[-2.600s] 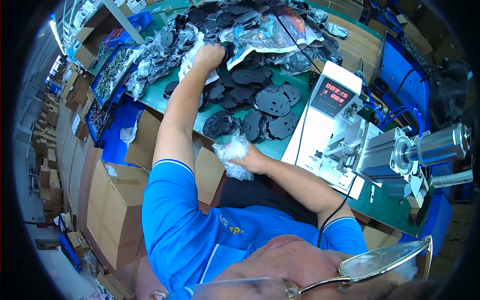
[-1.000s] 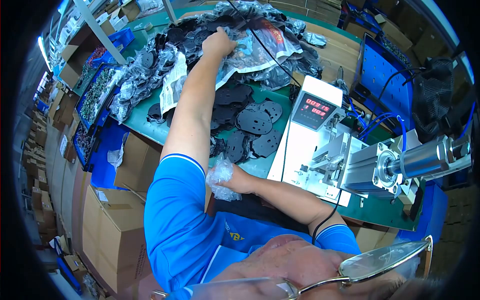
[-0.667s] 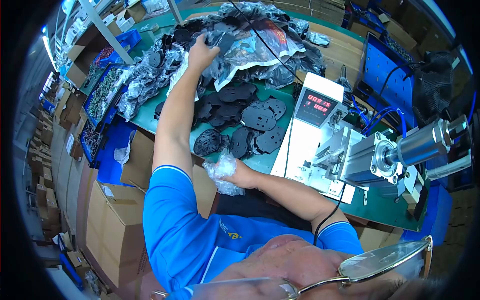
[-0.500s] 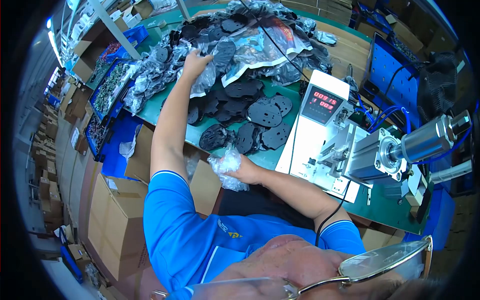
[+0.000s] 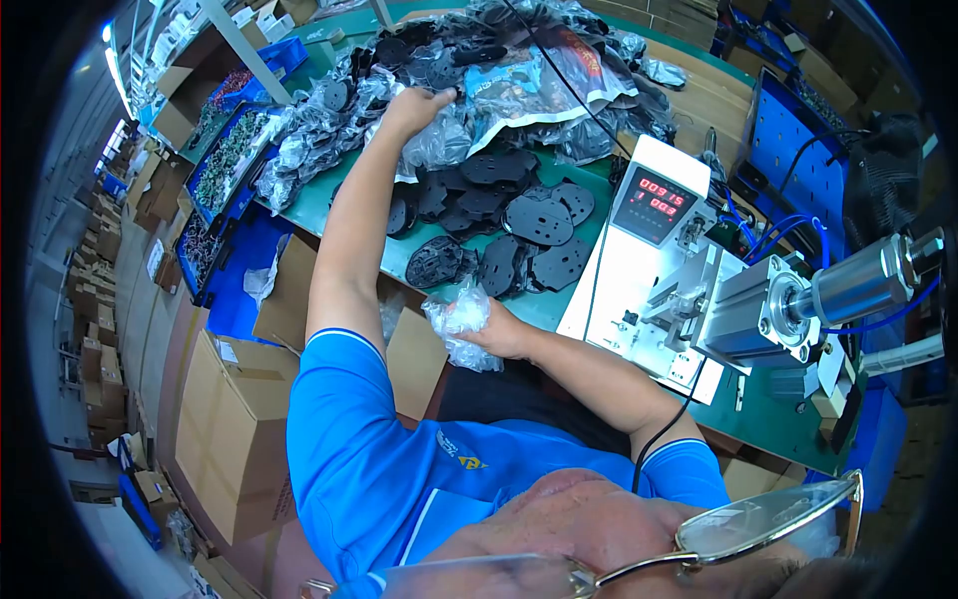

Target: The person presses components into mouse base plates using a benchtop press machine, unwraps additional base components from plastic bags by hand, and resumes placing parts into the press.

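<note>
My left hand (image 5: 419, 108) reaches into the pile of bagged black parts (image 5: 399, 62) at the back of the table. Its fingers are closed beside a clear plastic bag (image 5: 439, 140); what lies between them is too small to make out. My right hand (image 5: 504, 331) is closed around crumpled clear plastic (image 5: 464, 317) at the table's front edge. Between my hands, loose flat black plates (image 5: 539, 220) with small holes lie in overlapping groups on the green table (image 5: 374, 250). A black part with a ridged surface (image 5: 435, 263) lies just beyond my right hand.
Right of the plates stands a metal press (image 5: 758, 309) with a red digital display (image 5: 654, 200), cables and blue hoses. A printed bag (image 5: 539, 90) lies on the pile. Blue bins of small parts (image 5: 232, 160) are at left, above a cardboard box (image 5: 235, 429). A blue tray (image 5: 798, 140) stands back right.
My left hand has worked over the pile, shifting plastic bags, and is now slightly right of where it was half a second ago. My right hand keeps its hold on the crumpled plastic.
</note>
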